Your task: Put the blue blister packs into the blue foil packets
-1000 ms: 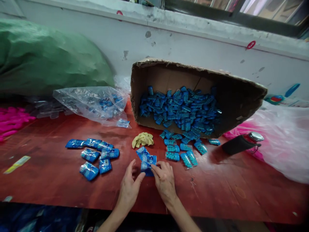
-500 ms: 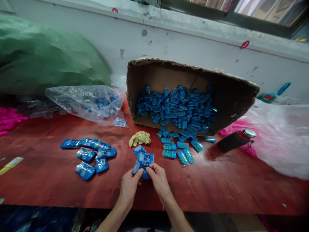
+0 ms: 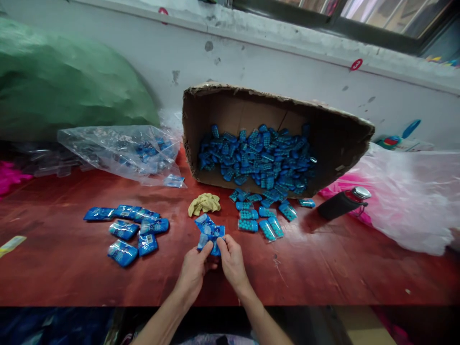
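Note:
Both hands pinch a small blue printed packet [image 3: 214,248] between thumbs and fingers, low over the red table. My left hand [image 3: 196,265] grips its left side and my right hand [image 3: 232,261] its right side; both are closed. Just beyond them lie more flat blue packets [image 3: 204,222], partly overlapped by the held one. To the left rests a group of filled blue packets [image 3: 123,252]. On the right are several small clear-and-blue containers of turquoise beads [image 3: 247,225]. A crumpled yellowish cloth [image 3: 204,204] sits behind the flat packets.
A cardboard box [image 3: 338,163] on its side holds a heap of the bead containers. A clear plastic bag [image 3: 97,148] with blue packets is at back left, below a large green sack [image 3: 72,86]. A dark bottle [image 3: 338,205] and a whitish bag [image 3: 413,201] stand right.
The view has shifted slightly, so most things appear a little further left. My hands still hold the blue packet, with the fingers slightly rearranged on it.

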Action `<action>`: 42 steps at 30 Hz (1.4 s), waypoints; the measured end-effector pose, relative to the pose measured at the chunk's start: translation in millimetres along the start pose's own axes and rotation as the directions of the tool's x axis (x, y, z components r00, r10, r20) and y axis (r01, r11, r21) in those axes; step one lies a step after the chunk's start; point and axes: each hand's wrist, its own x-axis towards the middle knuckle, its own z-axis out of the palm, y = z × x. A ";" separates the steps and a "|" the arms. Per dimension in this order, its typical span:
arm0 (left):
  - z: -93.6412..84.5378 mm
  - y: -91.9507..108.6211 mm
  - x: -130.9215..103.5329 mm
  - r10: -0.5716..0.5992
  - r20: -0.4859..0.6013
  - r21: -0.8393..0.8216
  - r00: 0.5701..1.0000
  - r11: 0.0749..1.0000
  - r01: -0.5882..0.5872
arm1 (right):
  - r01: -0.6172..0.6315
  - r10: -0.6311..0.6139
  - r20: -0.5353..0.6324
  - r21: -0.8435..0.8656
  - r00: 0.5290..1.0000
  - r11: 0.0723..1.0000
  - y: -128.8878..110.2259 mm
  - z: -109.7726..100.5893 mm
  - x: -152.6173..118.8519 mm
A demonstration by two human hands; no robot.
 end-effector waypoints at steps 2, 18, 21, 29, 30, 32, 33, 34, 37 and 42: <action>-3.3 5.2 -4.2 -0.092 0.116 0.005 0.989 0.996 0.092 | 0.020 -0.018 0.050 -0.039 0.999 0.999 -3.8 -7.1 -0.3; -7.4 19.5 -7.8 -0.332 -0.052 -0.199 0.942 0.928 0.316 | 0.038 -0.119 -0.014 -0.905 0.993 0.425 15.8 -71.8 26.2; -6.2 21.5 -6.7 -0.370 -0.041 -0.227 0.928 0.908 0.352 | 0.098 -0.128 0.037 -0.852 0.991 0.514 15.7 -68.2 25.5; -9.2 11.4 -10.0 -0.078 -0.012 0.040 0.997 0.996 0.079 | 0.063 -0.057 0.032 -0.280 0.998 0.958 -4.5 -50.4 13.9; -9.4 10.1 -10.1 -0.014 0.005 0.098 1.000 0.995 0.014 | 0.028 -0.018 0.100 -0.094 0.995 0.995 -9.2 -44.3 11.7; -10.2 8.0 -9.5 0.086 0.027 0.209 0.996 0.974 -0.089 | -0.097 0.052 0.220 0.198 0.974 0.975 -16.7 -31.5 8.5; -10.8 7.0 -8.9 0.120 0.036 0.258 0.992 0.958 -0.125 | -0.149 0.080 0.237 0.291 0.968 0.945 -19.1 -25.7 7.4; -11.7 5.9 -8.2 0.142 0.039 0.292 0.989 0.945 -0.148 | -0.183 0.105 0.227 0.356 0.968 0.916 -20.4 -20.6 6.6; -14.7 2.9 -5.9 0.169 -0.012 0.304 0.986 0.940 -0.157 | -0.210 0.149 0.167 0.454 0.975 0.866 -20.0 -11.7 5.2; -15.9 5.1 -6.7 0.153 -0.062 0.206 0.986 0.969 -0.138 | -0.259 0.181 0.198 0.509 0.963 0.821 -18.8 -11.5 4.7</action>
